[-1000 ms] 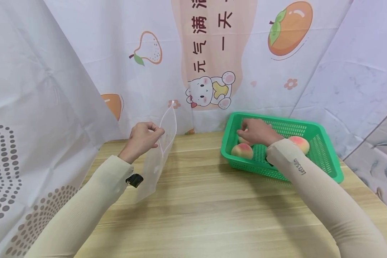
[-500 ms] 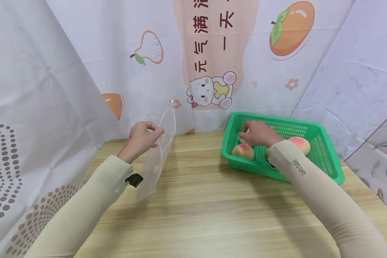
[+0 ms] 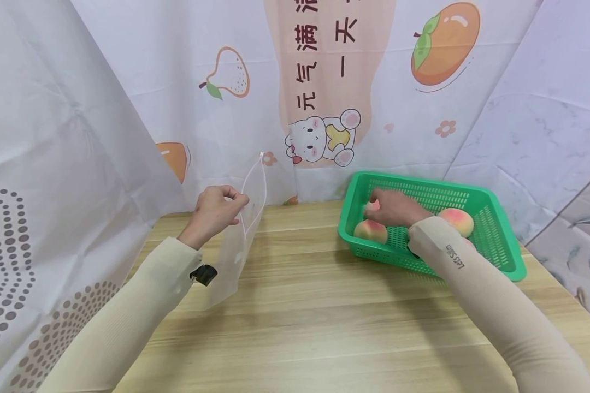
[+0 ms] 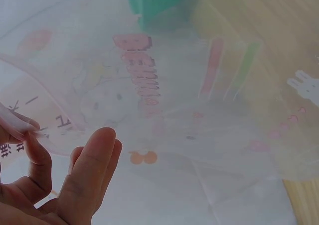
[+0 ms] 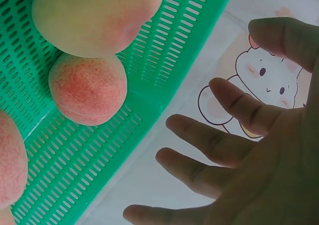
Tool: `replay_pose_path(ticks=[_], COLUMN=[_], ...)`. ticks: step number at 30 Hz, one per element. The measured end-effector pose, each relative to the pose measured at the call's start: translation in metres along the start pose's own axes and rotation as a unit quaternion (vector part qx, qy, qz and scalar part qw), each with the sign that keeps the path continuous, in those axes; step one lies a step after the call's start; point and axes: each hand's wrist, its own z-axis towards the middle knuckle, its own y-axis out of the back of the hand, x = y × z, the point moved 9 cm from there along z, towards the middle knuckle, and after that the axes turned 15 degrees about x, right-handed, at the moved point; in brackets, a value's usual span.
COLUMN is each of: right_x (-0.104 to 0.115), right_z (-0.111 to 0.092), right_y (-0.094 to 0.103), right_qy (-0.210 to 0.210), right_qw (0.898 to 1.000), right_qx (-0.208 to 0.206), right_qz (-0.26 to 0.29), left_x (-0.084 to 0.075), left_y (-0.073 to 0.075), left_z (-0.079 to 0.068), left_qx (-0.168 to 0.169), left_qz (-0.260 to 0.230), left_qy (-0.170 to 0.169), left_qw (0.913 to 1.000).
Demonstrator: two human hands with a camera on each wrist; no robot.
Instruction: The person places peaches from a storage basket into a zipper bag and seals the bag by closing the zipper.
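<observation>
Fingers point(image 4: 39, 165) of the left hand point(image 3: 216, 212) pinch the lip of a translucent zip bag point(image 3: 232, 259), thumb against a bent fingertip, with 1 or more other fingers standing free of the film. Gripping just 1 side of the mouth seems sensible: the opposite side hangs away, so the opening gapes rather than clinging shut. Its zip slider point(image 3: 261, 155) sits at the topmost corner, probably so the closure lies out of the opening's way.

On the other side, the right hand point(image 3: 395, 208) hovers over the green basket point(image 3: 381, 256), fingers spread and gripping nothing; the right wrist view shows a gap between them and every peach in sight. That wide spread would suit something round. Nearest is the far-left peach point(image 3: 372, 207), partly hidden by the hand; a 2nd peach point(image 3: 371, 232) lies just in front of it. Farther right is a 3rd peach point(image 3: 456, 221), and a 4th peach point(image 3: 469, 243) shows partly behind the right sleeve point(image 3: 482, 284).

Below, the bag hangs down towards the desk point(image 3: 295, 327); whether its bottom rests there, I cannot tell. The basket stands near the printed curtain point(image 3: 246, 131), well apart from the bag, perhaps to give each arm its own working side.
</observation>
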Motion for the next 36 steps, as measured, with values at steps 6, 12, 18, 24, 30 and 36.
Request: replay_pose_path(ticks=[6, 12, 18, 24, 30, 36], right_x=[-0.001, 0.0, 0.001, 0.002, 0.004, -0.002], right_z=[0.001, 0.003, 0.004, 0.004, 0.005, 0.006], right_y=[-0.004, -0.006, -0.012, -0.019, -0.024, -0.03], right_qy=[0.001, 0.012, 0.009, 0.006, 0.002, -0.028], right_qw=[1.0, 1.0, 0.998, 0.997, 0.994, 0.991], right_qx=[0.011, 0.02, 0.05, 0.075, 0.094, 0.12], right_qz=[-0.005, -0.016, -0.024, -0.031, -0.052, -0.051], left_x=[-0.001, 0.0, 0.0, -0.002, 0.0, 0.001], left_y=[-0.002, -0.003, -0.002, -0.002, -0.001, 0.0], left_z=[0.001, 0.002, 0.0, -0.001, 0.0, 0.0], left_qx=[0.003, 0.005, 0.004, 0.004, 0.001, -0.002], left_qz=[-0.001, 0.002, 0.002, 0.001, 0.001, 0.002], left_qy=[0.001, 0.003, 0.003, -0.004, -0.005, -0.008], left_qw=[1.0, 1.0, 1.0, 1.0, 1.0, 1.0])
